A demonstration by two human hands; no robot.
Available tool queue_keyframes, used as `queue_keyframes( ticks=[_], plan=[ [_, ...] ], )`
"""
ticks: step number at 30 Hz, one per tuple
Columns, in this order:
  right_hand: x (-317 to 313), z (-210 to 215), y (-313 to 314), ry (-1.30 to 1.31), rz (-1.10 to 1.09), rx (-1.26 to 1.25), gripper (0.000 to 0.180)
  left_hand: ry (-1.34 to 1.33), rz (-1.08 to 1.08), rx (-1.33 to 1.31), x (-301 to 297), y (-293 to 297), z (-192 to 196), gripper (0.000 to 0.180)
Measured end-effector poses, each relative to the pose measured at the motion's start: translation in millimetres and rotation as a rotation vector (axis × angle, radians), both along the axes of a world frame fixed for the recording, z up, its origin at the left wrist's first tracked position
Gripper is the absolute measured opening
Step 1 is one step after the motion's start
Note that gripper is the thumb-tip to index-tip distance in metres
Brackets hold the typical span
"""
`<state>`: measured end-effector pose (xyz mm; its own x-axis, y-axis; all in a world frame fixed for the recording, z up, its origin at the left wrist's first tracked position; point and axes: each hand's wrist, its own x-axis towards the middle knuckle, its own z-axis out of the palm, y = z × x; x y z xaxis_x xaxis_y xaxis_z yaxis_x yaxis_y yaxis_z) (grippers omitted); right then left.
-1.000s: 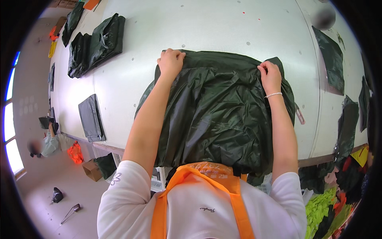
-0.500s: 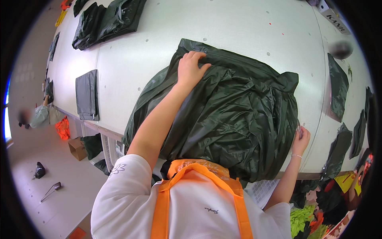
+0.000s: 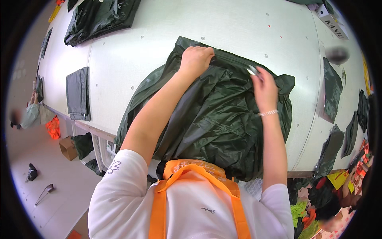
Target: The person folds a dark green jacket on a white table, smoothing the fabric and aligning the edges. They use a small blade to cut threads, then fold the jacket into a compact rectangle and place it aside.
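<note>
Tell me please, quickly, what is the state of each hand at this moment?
Left hand: closed on the dark green garment, near its upper edge.
Right hand: closed, holding small snips, blades pointing out past the fingers.

Table (image 3: pixel 223 24), far left: dark glossy bundles (image 3: pixel 115 18) are laid.
Table, left: a folded grey-green piece (image 3: pixel 77 93) is placed.
Floor (image 3: pixel 67 195), left: a cardboard box (image 3: pixel 68 148) is seen.
</note>
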<state>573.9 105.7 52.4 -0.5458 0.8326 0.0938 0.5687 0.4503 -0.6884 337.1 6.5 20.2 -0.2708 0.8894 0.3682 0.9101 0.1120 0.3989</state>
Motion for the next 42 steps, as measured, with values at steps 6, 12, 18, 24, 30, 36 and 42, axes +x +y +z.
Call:
queue_keyframes(
  ticks=[6, 12, 18, 24, 30, 36, 42],
  plan=[
    [-83, -26, -10, -0.087, 0.274, 0.299, 0.018, 0.067, 0.019, 0.091, 3, 1, -11, 0.004],
    [-91, -32, -5, -0.165, 0.331, 0.396, 0.015, 0.022, 0.053, 0.148, 3, 0, -19, 0.005],
    [-93, -28, -9, -0.134, 0.306, 0.298, 0.016, -0.113, 0.074, 0.180, -1, -16, -9, 0.003],
    [-88, -30, -9, 0.086, 0.122, -0.141, 0.021, -0.385, -0.114, -0.161, 7, -90, 55, 0.033],
    [-120, -14, -57, 0.219, 0.235, -0.291, 0.023, -0.480, 0.491, -0.324, -70, -109, -4, 0.042],
    [-163, -32, -86, 0.163, 0.286, -0.271, 0.031, -1.102, 0.369, -0.336, -84, -106, -19, 0.030],
    [-182, -20, -91, 0.202, 0.234, -0.738, 0.022, -1.804, 0.214, -0.132, -84, -117, -1, 0.018]
  ],
)
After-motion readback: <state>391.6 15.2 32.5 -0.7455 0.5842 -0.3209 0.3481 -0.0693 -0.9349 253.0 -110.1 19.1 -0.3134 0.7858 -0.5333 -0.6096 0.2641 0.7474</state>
